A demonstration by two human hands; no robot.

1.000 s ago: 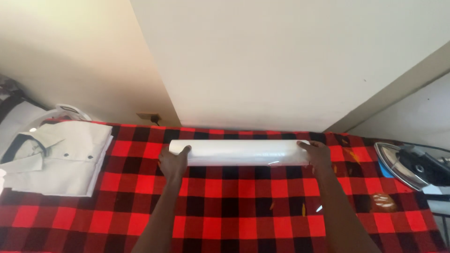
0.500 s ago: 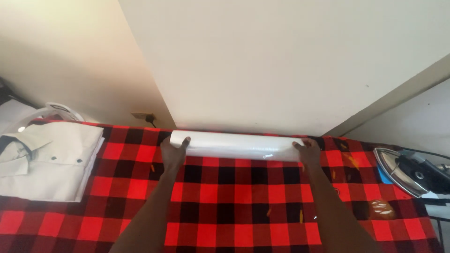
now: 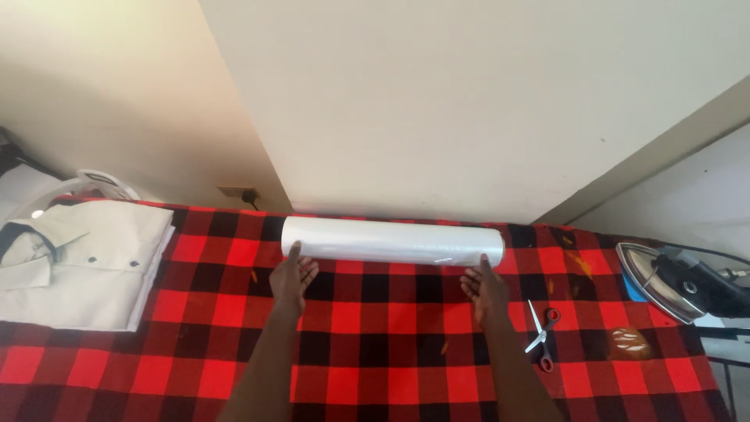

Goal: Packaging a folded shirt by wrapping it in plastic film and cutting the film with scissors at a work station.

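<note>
While spread flat across the whole lower view, red-and-black checked cloth [image 3: 375, 352] bearing everything else. At twelve o'clock on that cloth, against the cream wall [image 3: 469, 101], long white roll [image 3: 391, 242] lying crosswise. At nine o'clock, folded white shirts [image 3: 78, 266] in a stack, well apart from the roll. At three o'clock, iron [image 3: 672, 281] resting on its side by the cloth's edge. Left hand [image 3: 293, 277] open and flat, fingertips touching the roll's left end, grasping nothing. Right hand [image 3: 484, 289] likewise open, one fingertip against the roll's right end. At four o'clock from the right hand, small scissors [image 3: 541, 332], just beside it, untouched.
</note>
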